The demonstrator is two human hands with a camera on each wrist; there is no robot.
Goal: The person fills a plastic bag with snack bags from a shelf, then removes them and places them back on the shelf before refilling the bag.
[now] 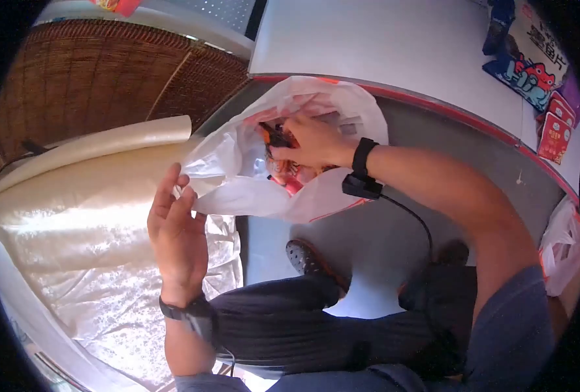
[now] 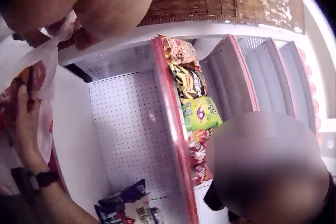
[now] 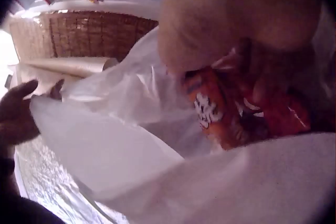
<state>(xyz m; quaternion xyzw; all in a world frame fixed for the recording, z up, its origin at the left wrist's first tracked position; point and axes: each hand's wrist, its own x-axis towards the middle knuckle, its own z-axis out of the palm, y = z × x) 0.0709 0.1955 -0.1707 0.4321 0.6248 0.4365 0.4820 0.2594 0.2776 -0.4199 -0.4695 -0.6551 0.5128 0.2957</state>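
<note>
A white plastic bag [image 1: 257,196] lies open on the grey floor, with several red and orange snack packets [image 1: 289,181] inside. The left hand [image 1: 177,238] pinches the bag's left edge; in the left wrist view thin plastic [image 2: 65,29] runs up to its fingers. Inside the bag, the right hand [image 1: 313,142] grips an orange and black packet [image 1: 277,136], its fingers partly hidden. The right wrist view shows this orange packet [image 3: 207,109] with white lettering below the right hand [image 3: 236,19], beside a red packet [image 3: 289,116].
White shelving [image 1: 381,59] with a red edge stands beyond the bag, with dark blue packets [image 1: 522,78] and red packets [image 1: 554,134] at its right. A cream roll of sheeting [image 1: 74,189] lies left, beside a woven panel [image 1: 113,75]. Another plastic bag [image 1: 561,245] is at far right.
</note>
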